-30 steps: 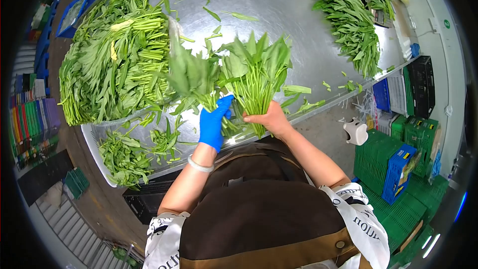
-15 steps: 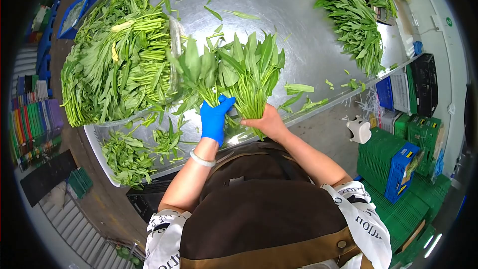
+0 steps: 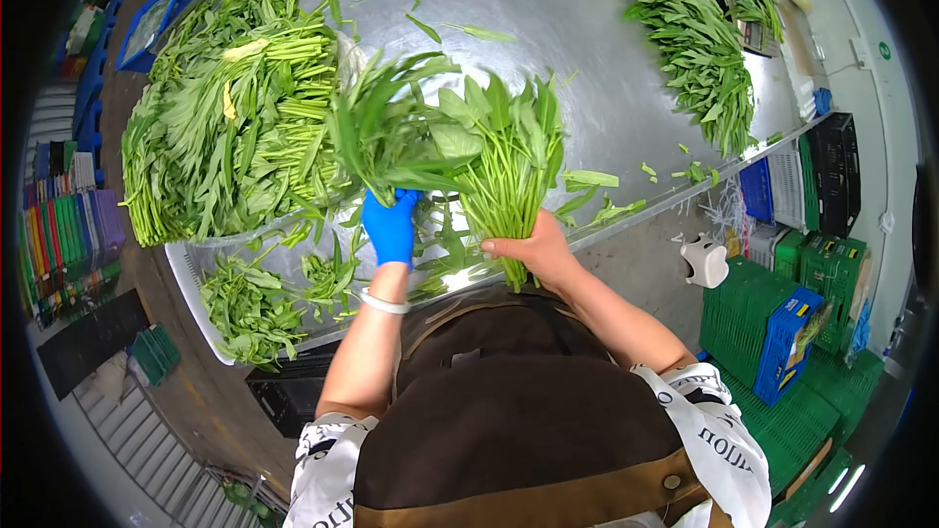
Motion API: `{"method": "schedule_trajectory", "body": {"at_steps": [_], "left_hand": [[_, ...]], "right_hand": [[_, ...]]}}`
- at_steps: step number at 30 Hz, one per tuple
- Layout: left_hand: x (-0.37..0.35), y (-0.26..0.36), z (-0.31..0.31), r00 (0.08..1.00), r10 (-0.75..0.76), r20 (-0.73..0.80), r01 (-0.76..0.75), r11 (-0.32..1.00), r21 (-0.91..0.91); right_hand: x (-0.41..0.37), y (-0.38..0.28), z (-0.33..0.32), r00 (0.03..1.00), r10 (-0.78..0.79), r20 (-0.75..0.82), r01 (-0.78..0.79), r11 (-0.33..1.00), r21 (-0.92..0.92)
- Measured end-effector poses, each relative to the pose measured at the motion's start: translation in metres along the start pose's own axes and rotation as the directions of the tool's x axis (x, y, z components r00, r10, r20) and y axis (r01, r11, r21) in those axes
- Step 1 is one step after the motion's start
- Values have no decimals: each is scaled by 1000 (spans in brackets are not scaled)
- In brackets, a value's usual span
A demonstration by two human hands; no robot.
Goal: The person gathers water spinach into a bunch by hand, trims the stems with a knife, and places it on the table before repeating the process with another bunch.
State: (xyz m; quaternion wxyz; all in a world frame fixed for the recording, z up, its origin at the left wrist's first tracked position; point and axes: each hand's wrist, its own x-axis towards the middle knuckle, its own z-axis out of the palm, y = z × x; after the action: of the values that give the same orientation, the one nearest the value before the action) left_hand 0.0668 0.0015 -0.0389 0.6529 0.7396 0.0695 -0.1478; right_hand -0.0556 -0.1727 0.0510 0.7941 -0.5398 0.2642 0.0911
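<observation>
The left hand [image 3: 391, 226] (in a blue glove) has slid away from the right hand [image 3: 535, 250] since half a second ago, and a gap now shows between them. Its fingers are closed around the stems of a small bunch [image 3: 389, 132], which is blurred and leans left towards the heap of greens [image 3: 220, 132]. The right hand's fingers grip the stems of the larger bunch [image 3: 511, 158], held upright over the near edge of the steel table [image 3: 577, 10], about where it was.
</observation>
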Motion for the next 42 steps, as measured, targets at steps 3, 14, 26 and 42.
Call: {"method": "schedule_trajectory", "body": {"at_steps": [3, 14, 26, 42], "left_hand": [[2, 18, -16, 992, -96, 87, 96, 995, 2], [-51, 10, 4, 586, -474, 657, 777, 560, -289], [-44, -1, 8, 491, -466, 736, 856, 415, -309], [-34, -9, 2, 504, -533, 680, 839, 488, -239]], "right_hand": [[0, -6, -7, 978, -182, -103, 156, 963, -220], [19, 18, 2, 994, 95, 45, -101, 983, 152], [16, 51, -28, 939, 319, -126, -242, 878, 414], [18, 45, -28, 938, 325, -118, -274, 906, 322]]}}
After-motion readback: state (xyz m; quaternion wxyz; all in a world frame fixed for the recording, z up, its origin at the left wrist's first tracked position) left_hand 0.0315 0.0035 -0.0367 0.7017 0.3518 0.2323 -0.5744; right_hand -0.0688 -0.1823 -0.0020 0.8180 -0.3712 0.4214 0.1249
